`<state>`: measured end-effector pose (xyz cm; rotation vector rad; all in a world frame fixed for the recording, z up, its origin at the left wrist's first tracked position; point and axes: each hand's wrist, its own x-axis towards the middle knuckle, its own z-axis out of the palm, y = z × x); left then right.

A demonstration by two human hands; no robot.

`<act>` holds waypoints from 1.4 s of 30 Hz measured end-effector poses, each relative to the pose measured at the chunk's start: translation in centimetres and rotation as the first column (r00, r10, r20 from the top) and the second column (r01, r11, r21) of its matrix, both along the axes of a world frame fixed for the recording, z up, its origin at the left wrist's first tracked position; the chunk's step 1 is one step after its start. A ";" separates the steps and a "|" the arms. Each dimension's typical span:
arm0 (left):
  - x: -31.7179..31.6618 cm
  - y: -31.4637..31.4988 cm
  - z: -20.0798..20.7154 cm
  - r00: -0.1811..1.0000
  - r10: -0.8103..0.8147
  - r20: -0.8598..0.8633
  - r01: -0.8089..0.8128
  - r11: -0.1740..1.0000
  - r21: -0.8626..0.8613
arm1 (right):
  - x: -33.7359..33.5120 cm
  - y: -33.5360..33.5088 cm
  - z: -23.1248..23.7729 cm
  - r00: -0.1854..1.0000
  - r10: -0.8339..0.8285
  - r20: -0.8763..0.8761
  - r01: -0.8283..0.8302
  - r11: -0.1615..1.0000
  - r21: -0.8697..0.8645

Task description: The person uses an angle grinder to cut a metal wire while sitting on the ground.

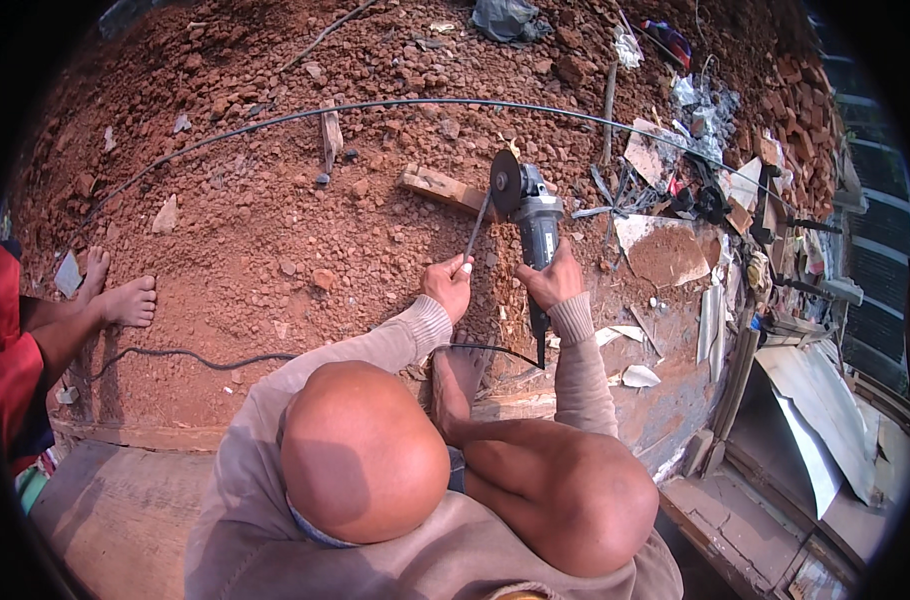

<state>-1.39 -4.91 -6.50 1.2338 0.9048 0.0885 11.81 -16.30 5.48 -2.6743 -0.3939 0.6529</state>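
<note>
At the far left, one other person in red clothing (7, 335) stands on the soil (235, 290), two bare feet (128, 303) in view. Below them lies one wide board (125, 510). One dark cord (210, 362) snakes over the soil to the right, and one long cable (405, 103) arcs above the work, reaching almost from side to side. Under that arc stands one wood scrap (331, 138).

Nearer the middle, two bent knees (365, 450) flank the view from below, with one bare foot (457, 378) between them. The left hand (448, 286) has its fingers closed around one thin rod, (477, 232) which slants up to the grinder's single disc (505, 180); whether they touch, I cannot tell. One wood block (440, 187) lies just beside the rod's upper end.

Just right of the rod is one grinder (540, 222), disc upward; the right hand's (555, 280) fingers grip its body.

Farther right lie scraps (665, 250) too jumbled to count, one heap of bricks (800, 110), and, lower down, at least two pale sheets (825, 420).
</note>
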 end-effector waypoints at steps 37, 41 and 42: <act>-0.1 0.1 0.0 0.994 -0.045 -0.100 0.048 0.998 0.032 | 0.1 -0.1 0.8 0.999 0.017 -0.035 -0.019 0.999 -0.043; -0.1 0.0 0.0 0.993 -0.037 -0.108 0.038 0.999 0.013 | 0.3 -0.2 0.5 0.997 0.069 0.020 -0.068 0.995 -0.068; -0.1 -0.1 0.1 0.995 -0.028 -0.094 0.031 0.999 0.027 | 0.3 -0.3 0.4 0.997 0.076 0.026 -0.074 0.996 -0.058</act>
